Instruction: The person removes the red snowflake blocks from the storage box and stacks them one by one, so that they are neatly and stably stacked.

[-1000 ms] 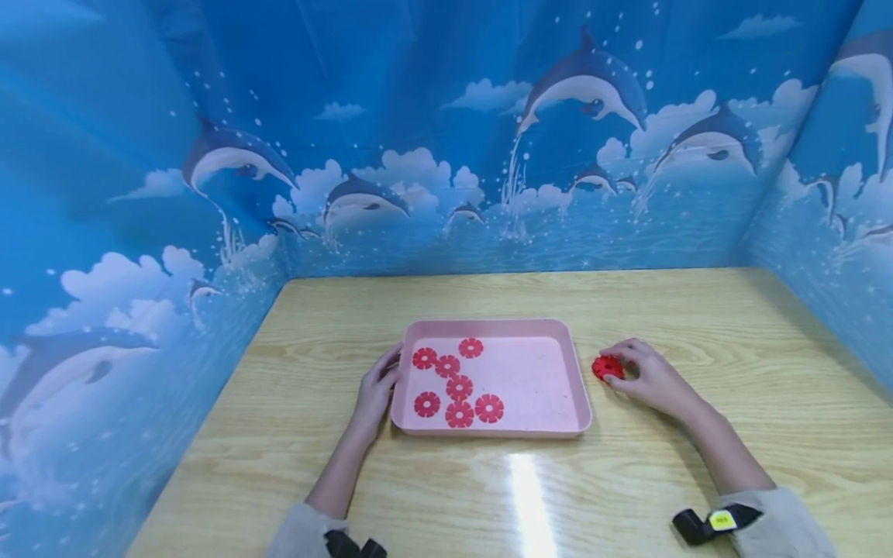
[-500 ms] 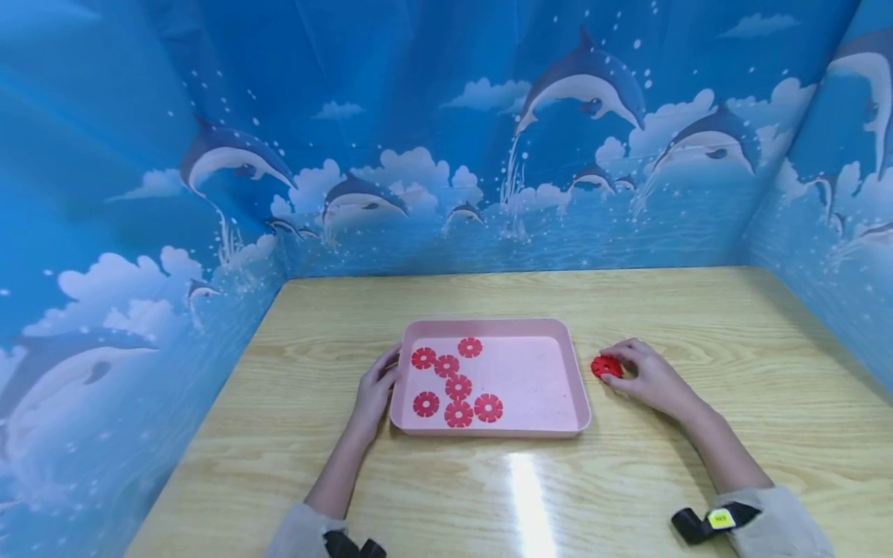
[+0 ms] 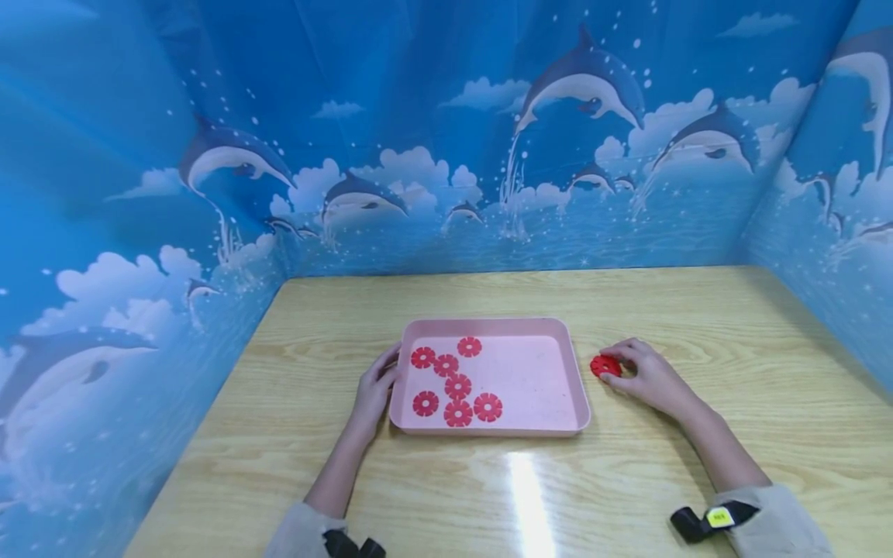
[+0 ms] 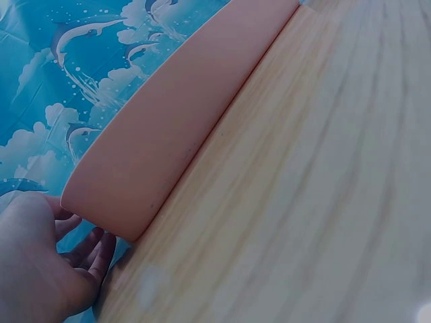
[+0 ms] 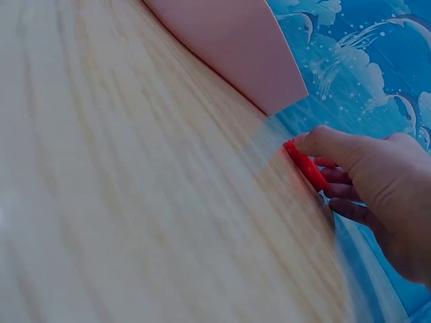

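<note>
A shallow pink tray point(image 3: 537, 380) lies on the table with several red notched toy discs, such as this disc point(image 3: 487, 407), loose in its left half. My left hand point(image 3: 373, 395) holds the tray at its left side. In the left wrist view, the fingers point(image 4: 101, 259) curl against the tray corner, partly hidden. To the right of the tray, my right hand point(image 3: 649, 377) pinches another red notched disc point(image 3: 604, 366) between thumb and fingers. Seen from the right wrist, that disc point(image 5: 304, 165) appears edge-on, low over or on the table; contact is unclear.
The wood-grain table point(image 3: 349, 310) extends around the tray on all sides. A blue dolphin-print curtain point(image 3: 432, 232) borders it at the back, left and right. Bright light reflects on the table in front of the tray.
</note>
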Action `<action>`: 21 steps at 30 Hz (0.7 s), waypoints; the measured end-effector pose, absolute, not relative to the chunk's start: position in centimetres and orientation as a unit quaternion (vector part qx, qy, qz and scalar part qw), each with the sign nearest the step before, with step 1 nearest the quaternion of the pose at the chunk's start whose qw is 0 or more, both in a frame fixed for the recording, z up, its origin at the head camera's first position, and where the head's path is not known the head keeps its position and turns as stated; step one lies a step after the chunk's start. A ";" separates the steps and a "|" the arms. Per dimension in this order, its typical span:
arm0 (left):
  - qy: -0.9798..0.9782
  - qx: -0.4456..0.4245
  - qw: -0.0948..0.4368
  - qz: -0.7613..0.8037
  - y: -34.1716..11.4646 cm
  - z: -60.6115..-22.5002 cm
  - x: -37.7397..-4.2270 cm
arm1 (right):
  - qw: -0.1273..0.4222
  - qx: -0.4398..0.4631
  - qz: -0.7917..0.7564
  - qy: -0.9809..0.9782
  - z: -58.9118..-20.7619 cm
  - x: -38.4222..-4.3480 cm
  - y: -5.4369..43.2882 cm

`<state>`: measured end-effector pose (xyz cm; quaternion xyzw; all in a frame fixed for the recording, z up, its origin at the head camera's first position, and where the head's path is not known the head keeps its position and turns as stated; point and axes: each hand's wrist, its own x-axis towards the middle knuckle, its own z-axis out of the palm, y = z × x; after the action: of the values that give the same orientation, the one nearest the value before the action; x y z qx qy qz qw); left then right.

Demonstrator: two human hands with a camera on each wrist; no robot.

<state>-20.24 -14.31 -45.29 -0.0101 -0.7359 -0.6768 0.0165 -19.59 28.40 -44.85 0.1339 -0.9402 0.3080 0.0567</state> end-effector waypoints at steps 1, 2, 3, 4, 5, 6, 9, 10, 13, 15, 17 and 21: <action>-0.735 -0.009 0.015 -0.678 -14.3 -45.3 -20.3 | 0.057 0.133 0.308 -0.940 -44.8 -19.6 28.4; -0.734 -0.009 0.014 -0.679 -14.3 -45.3 -20.3 | 0.056 0.131 0.308 -0.941 -44.8 -19.6 28.4; -0.733 -0.009 0.012 -0.680 -14.3 -45.3 -20.3 | 0.055 0.130 0.308 -0.941 -44.8 -19.6 28.4; -0.732 -0.008 0.011 -0.681 -14.3 -45.3 -20.3 | 0.054 0.128 0.308 -0.941 -44.8 -19.6 28.4; -0.731 -0.008 0.009 -0.682 -14.4 -45.3 -20.3 | 0.053 0.127 0.309 -0.941 -44.8 -19.6 28.4; -0.731 -0.008 0.009 -0.683 -14.3 -45.2 -20.3 | 0.052 0.126 0.309 -0.941 -44.7 -19.6 28.3; -0.730 -0.008 0.006 -0.683 -14.3 -44.6 -20.0 | 0.049 0.123 0.309 -0.942 -44.7 -19.7 28.3; -0.732 -0.009 0.006 -0.681 -14.2 -44.2 -19.8 | 0.050 0.123 0.310 -0.942 -44.7 -19.7 28.3; -0.736 -0.007 0.006 -0.677 -13.9 -43.1 -19.2 | 0.052 0.123 0.311 -0.941 -44.8 -19.7 28.4; -0.740 -0.010 0.008 -0.673 -13.7 -42.6 -18.9 | 0.055 0.125 0.311 -0.940 -44.8 -19.7 28.4; -0.739 -0.010 0.007 -0.673 -13.7 -42.4 -18.8 | 0.057 0.127 0.311 -0.940 -44.9 -19.7 28.4; -0.735 -0.010 0.007 -0.678 -13.9 -43.3 -19.3 | 0.058 0.127 0.311 -0.940 -44.9 -19.7 28.4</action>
<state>-19.26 -13.87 -43.27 -0.0103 -0.7350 -0.6780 0.0069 -19.67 28.41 -44.91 0.1266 -0.9400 0.3115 0.0575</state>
